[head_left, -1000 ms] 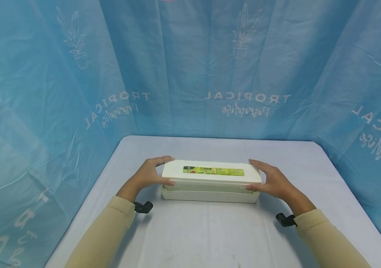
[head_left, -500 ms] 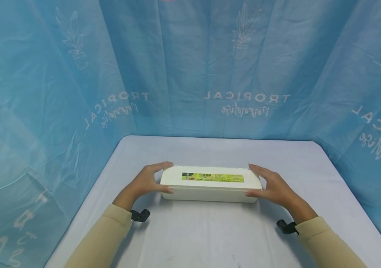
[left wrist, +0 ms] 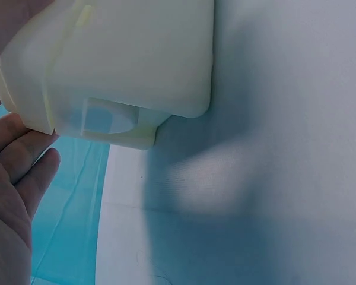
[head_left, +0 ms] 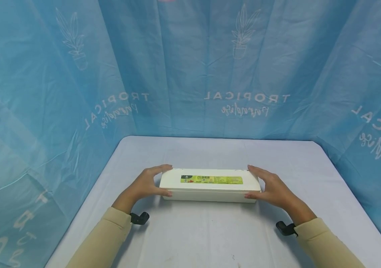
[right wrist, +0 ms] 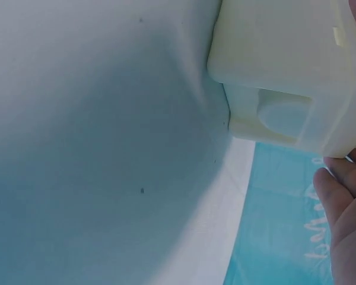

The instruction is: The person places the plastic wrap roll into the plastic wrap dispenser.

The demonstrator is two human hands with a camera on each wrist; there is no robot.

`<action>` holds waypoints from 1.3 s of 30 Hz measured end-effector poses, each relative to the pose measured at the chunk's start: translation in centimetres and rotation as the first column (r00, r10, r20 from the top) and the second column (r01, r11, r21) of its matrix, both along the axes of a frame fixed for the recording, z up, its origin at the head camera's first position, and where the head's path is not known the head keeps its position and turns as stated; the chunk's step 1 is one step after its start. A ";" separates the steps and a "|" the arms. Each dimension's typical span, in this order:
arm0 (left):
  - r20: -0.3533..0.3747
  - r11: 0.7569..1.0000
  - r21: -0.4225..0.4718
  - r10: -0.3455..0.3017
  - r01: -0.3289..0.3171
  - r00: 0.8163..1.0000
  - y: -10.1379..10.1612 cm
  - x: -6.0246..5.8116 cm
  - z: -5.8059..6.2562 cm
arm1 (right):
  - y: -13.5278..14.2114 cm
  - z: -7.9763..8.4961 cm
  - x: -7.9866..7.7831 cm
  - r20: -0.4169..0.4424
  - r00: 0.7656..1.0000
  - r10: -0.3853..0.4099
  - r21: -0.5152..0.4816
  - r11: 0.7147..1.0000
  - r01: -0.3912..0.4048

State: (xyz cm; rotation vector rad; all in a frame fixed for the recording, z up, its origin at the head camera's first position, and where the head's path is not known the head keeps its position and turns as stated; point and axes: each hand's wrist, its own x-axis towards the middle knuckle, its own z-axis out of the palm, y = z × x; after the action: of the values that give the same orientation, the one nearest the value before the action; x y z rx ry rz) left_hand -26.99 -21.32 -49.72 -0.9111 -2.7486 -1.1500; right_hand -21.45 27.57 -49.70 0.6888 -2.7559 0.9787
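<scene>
A long cream cling film dispenser box (head_left: pixel 207 196) sits on the table with its lid (head_left: pixel 170 180) down. On the lid is a yellow-green label (head_left: pixel 212 179). My left hand (head_left: pixel 140 186) holds the lid's left end, thumb at the front edge and fingers at the back edge. At the other end, my right hand (head_left: pixel 275 189) grips the lid the same way. Both wrist views show the box's end walls, each with an opening: the left end (left wrist: pixel 136 59) and the right end (right wrist: pixel 279 41). Whatever is inside the box is mostly hidden.
A white cloth covers the table (head_left: pixel 203 230). Blue printed curtains (head_left: pixel 183 74) hang behind it and along both sides. Each wrist carries a small black camera mount, one on the left (head_left: pixel 140 218) and one on the right (head_left: pixel 285 228).
Both hands have moved down and slightly nearer with the lid. A gap along the front between lid and base one second ago has gone. The base has stayed in place.
</scene>
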 end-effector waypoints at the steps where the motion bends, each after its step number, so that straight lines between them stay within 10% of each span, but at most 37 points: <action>1: -0.003 1.000 -0.001 0.000 0.000 1.000 0.0 0.0 -0.1 | -0.1 0.0 0.0 -0.005 1.000 -0.002 0.001 1.000 0.002; 23: 0.037 0.999 -0.001 -0.053 0.053 0.998 -0.2 0.1 -0.9 | -0.4 -1.1 0.5 -0.043 0.999 -0.005 0.062 0.998 0.008; 39: 0.067 0.997 -0.060 0.055 -0.051 0.996 0.1 0.9 -1.1 | 0.3 -1.5 0.7 -0.020 1.000 -0.016 0.054 0.998 0.017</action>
State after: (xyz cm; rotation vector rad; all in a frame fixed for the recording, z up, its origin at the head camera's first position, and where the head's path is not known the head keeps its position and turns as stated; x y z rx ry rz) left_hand -26.12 -21.25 -50.82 -0.8131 -2.8561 -1.1199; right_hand -20.73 27.82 -51.23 0.6787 -2.7754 0.8923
